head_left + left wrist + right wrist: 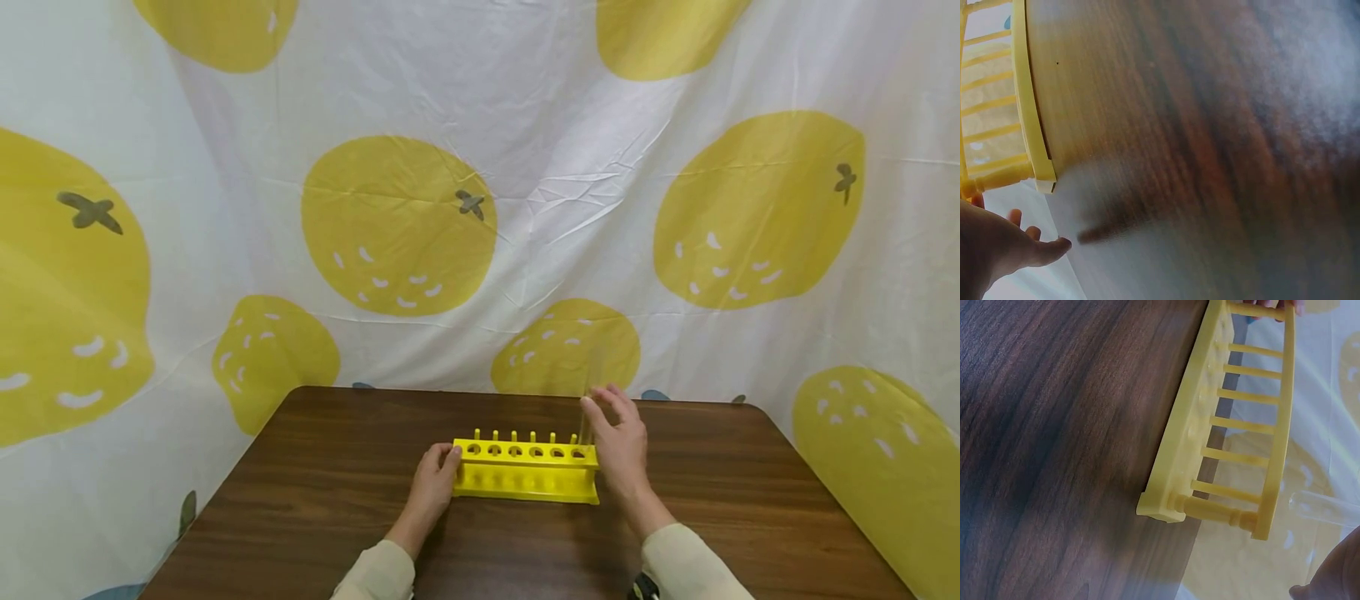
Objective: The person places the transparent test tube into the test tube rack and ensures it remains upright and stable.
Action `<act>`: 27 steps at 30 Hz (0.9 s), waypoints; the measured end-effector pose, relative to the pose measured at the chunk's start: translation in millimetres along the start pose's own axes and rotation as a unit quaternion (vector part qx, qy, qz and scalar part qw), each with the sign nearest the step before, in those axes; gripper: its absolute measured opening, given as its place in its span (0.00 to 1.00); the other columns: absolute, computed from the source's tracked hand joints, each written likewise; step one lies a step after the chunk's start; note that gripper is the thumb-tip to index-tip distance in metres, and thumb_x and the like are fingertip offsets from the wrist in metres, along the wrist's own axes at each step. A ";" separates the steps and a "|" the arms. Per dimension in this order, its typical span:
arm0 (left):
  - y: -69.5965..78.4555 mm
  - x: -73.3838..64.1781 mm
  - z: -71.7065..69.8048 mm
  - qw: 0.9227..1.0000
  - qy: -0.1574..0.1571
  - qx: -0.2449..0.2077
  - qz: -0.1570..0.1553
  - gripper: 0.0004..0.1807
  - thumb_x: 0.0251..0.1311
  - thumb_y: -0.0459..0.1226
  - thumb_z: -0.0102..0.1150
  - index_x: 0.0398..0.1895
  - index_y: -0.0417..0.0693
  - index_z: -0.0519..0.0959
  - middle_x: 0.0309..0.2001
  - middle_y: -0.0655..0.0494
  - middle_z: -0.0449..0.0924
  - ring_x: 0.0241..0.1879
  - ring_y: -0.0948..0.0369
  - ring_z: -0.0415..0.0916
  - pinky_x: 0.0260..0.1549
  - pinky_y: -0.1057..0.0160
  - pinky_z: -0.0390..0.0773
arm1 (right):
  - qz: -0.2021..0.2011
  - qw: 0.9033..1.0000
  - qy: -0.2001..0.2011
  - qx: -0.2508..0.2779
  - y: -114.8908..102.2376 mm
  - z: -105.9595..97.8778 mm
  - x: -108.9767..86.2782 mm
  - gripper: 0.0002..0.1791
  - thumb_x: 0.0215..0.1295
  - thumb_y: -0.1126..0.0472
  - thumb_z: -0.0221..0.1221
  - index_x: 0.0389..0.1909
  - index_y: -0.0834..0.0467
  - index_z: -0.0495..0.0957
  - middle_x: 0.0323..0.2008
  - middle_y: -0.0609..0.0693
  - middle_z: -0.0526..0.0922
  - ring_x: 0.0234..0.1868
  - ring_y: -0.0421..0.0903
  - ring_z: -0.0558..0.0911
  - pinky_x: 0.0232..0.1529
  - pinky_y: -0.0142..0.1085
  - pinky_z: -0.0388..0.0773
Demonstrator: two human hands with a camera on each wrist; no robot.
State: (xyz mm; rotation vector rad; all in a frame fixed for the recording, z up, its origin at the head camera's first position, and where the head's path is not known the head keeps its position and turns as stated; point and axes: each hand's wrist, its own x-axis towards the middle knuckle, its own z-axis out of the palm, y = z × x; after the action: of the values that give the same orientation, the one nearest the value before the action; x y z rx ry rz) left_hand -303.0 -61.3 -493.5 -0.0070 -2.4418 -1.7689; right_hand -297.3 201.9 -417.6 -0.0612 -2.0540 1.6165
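The brown bench (300, 500) carries the yellow rack (525, 482), which looks like light, stiff plastic that could slide if bumped, so an end is a good place to hold it. The left grip (431, 483) pinches its 9 o'clock end. At 2 o'clock from the rack's middle, the right grip (621, 437) pinches the clear tube (1327, 509), bottom end close to the rack's top. The tube is probably smooth and easy to break, so hold it gently, high up.
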 end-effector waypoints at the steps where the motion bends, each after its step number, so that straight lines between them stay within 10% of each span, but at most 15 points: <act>1: -0.4 0.1 0.2 1.000 0.000 0.000 0.000 0.22 0.76 0.45 0.46 0.57 0.34 0.73 0.59 0.36 0.71 0.60 0.41 0.67 0.59 0.39 0.65 | -0.001 1.000 0.001 0.002 0.8 0.8 0.0 0.23 0.69 0.51 0.62 0.56 0.63 0.79 0.70 0.60 0.66 0.72 0.58 0.61 0.71 0.52 0.51; 27: 0.3 -0.8 -0.4 1.000 -0.007 -0.007 -0.014 0.23 0.77 0.47 0.46 0.59 0.35 0.72 0.61 0.38 0.70 0.61 0.43 0.66 0.58 0.40 0.66 | 0.016 0.999 -0.028 -0.017 10.4 3.2 -6.7 0.25 0.69 0.49 0.62 0.59 0.62 0.77 0.71 0.60 0.64 0.72 0.60 0.60 0.71 0.55 0.50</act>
State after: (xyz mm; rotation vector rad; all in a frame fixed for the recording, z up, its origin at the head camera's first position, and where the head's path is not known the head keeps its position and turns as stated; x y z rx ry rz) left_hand -302.2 -61.5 -493.2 0.0138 -2.4519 -1.8034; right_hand -295.7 199.8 -430.1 -0.0628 -2.1337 1.6200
